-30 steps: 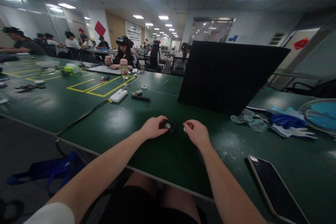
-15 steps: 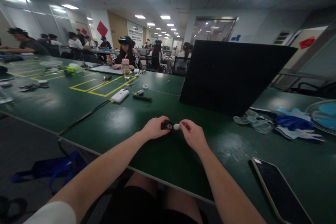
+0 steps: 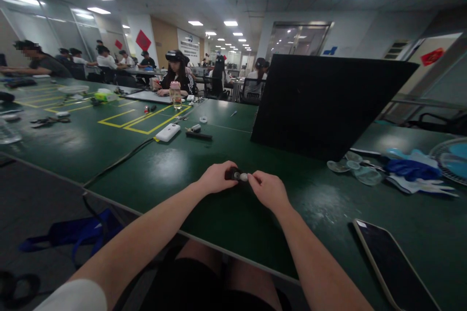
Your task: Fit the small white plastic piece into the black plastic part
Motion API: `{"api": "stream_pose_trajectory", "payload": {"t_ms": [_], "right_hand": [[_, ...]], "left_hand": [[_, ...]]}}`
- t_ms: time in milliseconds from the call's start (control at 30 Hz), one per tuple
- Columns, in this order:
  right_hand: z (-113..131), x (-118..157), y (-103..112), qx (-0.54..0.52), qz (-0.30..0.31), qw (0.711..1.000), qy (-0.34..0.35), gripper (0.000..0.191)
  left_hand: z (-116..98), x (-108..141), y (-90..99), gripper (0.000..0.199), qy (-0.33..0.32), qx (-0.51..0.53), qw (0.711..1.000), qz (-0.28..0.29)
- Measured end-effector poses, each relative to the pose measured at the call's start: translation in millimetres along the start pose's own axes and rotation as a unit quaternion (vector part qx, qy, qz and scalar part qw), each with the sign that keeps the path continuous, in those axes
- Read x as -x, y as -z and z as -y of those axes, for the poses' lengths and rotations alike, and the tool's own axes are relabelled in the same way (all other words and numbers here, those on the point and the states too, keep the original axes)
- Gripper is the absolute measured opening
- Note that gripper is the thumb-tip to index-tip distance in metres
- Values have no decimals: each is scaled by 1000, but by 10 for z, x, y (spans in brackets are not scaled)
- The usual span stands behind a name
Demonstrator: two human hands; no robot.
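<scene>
Just above the green table, my left hand is closed around a small black object with a round grey face; its kind is too small to make out. My right hand pinches a small whitish piece between thumb and fingertips. The white piece lies against the right side of the black object, close to its round face. Part of the black object is hidden by my left fingers.
A large black panel stands at the back right. To the right lie a phone, blue-and-white gloves and clear plastic cups. Ahead are a white box-shaped device, a black bar and a bottle. A person sits opposite.
My right fingers have shifted slightly, and the white piece now sits a little closer to the black object. My left hand keeps its hold. The view has moved slightly.
</scene>
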State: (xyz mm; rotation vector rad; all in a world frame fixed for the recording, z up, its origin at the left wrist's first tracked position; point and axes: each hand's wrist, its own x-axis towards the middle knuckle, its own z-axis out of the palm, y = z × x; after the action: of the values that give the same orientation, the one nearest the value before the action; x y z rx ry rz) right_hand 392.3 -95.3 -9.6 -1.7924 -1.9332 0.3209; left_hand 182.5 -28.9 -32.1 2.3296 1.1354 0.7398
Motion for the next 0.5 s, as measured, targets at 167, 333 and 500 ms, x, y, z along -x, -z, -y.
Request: {"api": "stream_pose_trajectory", "payload": {"t_ms": [167, 333, 500], "right_hand": [[-13, -26, -81, -22, 8, 999, -28, 50], [-13, -28, -24, -56, 3, 997, -60, 66], [-41, -12, 110, -74, -51, 992, -85, 71]], "left_hand": [[2, -4, 11, 47, -2, 6, 1000, 7], [9, -2, 6, 50, -11, 9, 1000, 14], [31, -5, 21, 48, -31, 2, 1000, -2]]}}
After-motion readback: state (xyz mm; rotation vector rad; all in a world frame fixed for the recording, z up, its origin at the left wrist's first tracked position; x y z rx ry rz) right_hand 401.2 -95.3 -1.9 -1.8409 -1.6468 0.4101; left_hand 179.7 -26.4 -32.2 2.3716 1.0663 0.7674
